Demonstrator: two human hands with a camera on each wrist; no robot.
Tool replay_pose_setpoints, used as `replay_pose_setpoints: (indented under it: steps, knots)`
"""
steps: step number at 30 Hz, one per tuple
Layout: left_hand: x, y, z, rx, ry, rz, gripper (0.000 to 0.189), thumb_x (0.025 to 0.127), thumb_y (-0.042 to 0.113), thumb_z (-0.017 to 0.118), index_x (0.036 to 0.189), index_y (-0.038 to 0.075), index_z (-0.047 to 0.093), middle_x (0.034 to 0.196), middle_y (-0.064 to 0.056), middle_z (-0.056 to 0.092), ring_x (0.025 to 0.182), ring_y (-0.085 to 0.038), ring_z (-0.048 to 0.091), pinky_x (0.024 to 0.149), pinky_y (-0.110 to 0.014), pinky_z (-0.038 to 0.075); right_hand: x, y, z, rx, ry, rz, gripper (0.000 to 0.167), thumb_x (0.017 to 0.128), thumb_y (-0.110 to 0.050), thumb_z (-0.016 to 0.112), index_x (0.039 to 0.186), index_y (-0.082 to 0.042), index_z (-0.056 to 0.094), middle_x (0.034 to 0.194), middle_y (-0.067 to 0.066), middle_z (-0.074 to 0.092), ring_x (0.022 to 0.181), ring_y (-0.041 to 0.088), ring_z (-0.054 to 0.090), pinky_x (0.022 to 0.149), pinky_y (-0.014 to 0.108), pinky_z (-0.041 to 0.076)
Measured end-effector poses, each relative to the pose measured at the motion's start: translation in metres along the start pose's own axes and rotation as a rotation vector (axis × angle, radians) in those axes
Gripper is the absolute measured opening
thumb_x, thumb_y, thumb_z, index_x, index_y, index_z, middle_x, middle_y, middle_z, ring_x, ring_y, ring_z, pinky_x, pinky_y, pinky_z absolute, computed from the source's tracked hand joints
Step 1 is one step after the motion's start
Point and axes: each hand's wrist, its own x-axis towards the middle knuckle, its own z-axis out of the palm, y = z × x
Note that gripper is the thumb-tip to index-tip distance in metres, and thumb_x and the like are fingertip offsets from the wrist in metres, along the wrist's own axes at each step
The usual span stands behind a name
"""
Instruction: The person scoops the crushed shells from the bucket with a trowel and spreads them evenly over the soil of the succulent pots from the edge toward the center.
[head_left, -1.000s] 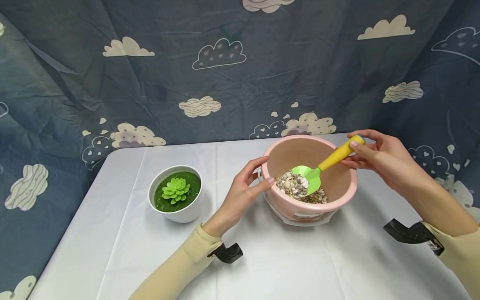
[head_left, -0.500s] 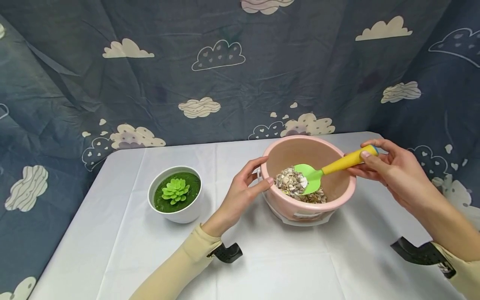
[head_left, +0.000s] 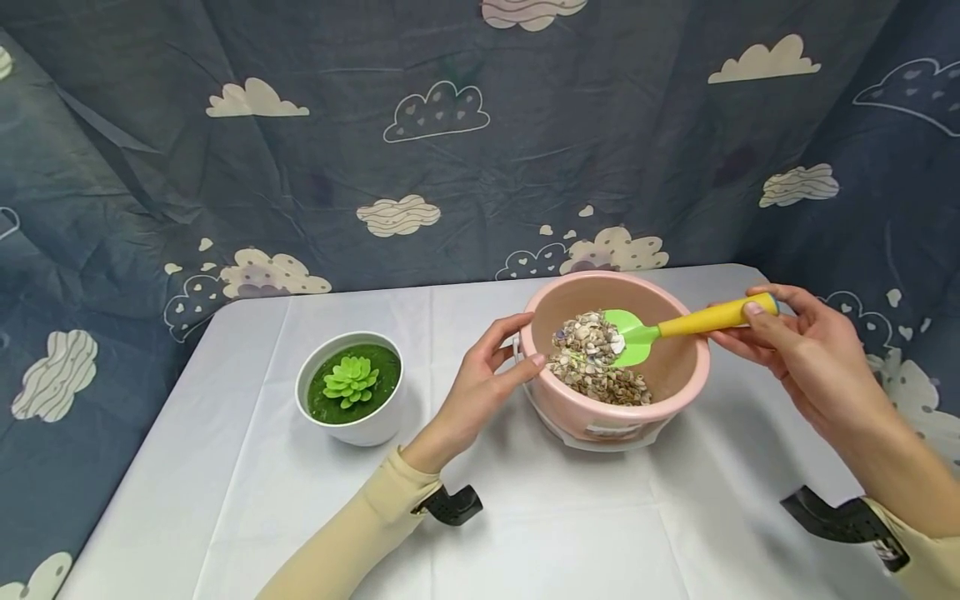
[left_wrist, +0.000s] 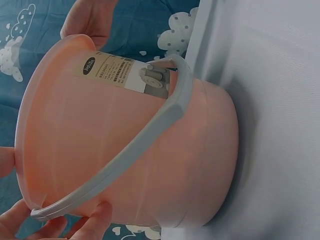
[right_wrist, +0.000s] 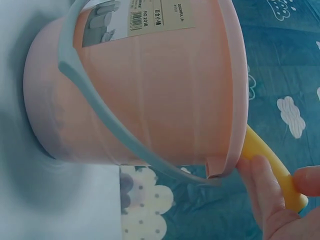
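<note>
A pink bucket [head_left: 686, 387] stands upright on the table, partly filled with small shells [head_left: 611, 386]. My left hand [head_left: 483, 379] grips its left rim, thumb over the near edge and fingers round the outer side beside the handle joint, as the left wrist view shows. My right hand [head_left: 806, 346] holds a small trowel by its yellow handle [head_left: 708, 319], over the bucket's right rim. The trowel's green blade [head_left: 633, 340] is inside the bucket, a heap of shells covering its left end. From the right wrist view the bucket wall hides the blade.
A white pot [head_left: 378, 421] with a green artificial succulent [head_left: 351, 379] stands left of my left hand. The bucket's pale carrying handle [left_wrist: 137, 160] hangs down its near side. A dark cloth [head_left: 442, 167] printed with clouds hangs behind the white-covered table [head_left: 517, 542].
My right hand has moved right and slightly down, bringing the trowel handle nearer level. The blade has shifted right and up with shells at its tip. My left hand stays on the rim.
</note>
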Motion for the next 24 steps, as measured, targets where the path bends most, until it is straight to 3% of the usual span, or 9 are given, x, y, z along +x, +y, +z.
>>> replay_pose_setpoints:
  steps: [11, 24]
  knots:
    - [-0.001, 0.002, -0.002, 0.017, 0.029, 0.018, 0.055, 0.09, 0.015, 0.07, 0.142, 0.016, 0.05, 0.141, 0.001, 0.048, 0.123, -0.02, 0.052, 0.098, -0.035, 0.048, -0.002, 0.001, 0.002, 0.069, 0.022, -0.013, 0.042, 0.093, -0.011, 0.066, 0.127, -0.005, 0.042, 0.105, 0.007, 0.069, 0.088, 0.02, 0.072, 0.072, 0.031, 0.057]
    - [-0.015, 0.018, -0.02, 0.03, 0.08, 0.062, 0.05, 0.092, 0.011, 0.068, 0.139, 0.014, 0.05, 0.142, -0.003, 0.047, 0.128, -0.022, 0.049, 0.1, -0.035, 0.046, -0.004, -0.005, 0.013, 0.093, 0.051, -0.08, 0.043, 0.092, -0.01, 0.068, 0.126, -0.002, 0.043, 0.106, 0.009, 0.067, 0.089, 0.02, 0.072, 0.074, 0.03, 0.056]
